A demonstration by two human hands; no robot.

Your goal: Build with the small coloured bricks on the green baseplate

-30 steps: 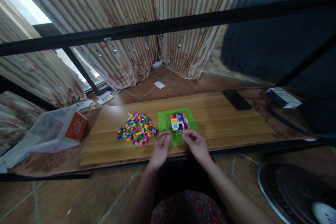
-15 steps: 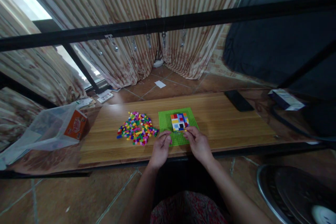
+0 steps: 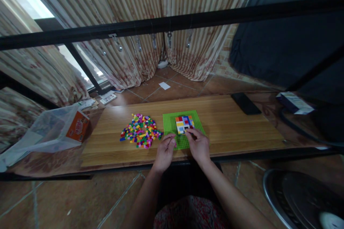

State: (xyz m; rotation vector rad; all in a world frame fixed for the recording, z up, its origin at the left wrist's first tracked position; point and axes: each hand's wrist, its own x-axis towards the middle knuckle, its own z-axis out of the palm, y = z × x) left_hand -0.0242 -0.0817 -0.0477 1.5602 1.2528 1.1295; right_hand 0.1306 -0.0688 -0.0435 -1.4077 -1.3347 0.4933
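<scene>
A green studded baseplate (image 3: pixel 169 125) lies on the wooden board, bearing a low block of multicoloured toy bricks (image 3: pixel 184 122). At the plate's near left edge, my left hand (image 3: pixel 165 150) is closed in a pinch, with a small pink brick (image 3: pixel 175 145) showing at its fingers. My right hand (image 3: pixel 199 146) reaches over the plate's near right part. Its thumb and forefinger are pinched at the near edge of the brick block and hide part of it; what they hold is too small to make out. Left of the plate spreads a pile of loose bricks (image 3: pixel 141 130).
The wooden board (image 3: pixel 228 128) carries a black phone (image 3: pixel 245 103) at its far right. A clear plastic bin (image 3: pixel 51 128) with an orange label stands at left. A small box (image 3: pixel 295 102) lies at right. A black rail (image 3: pixel 172 23) crosses before the curtains.
My right hand has moved left along the near edge of the brick block, from its right corner towards its middle. My left hand has stayed almost still.
</scene>
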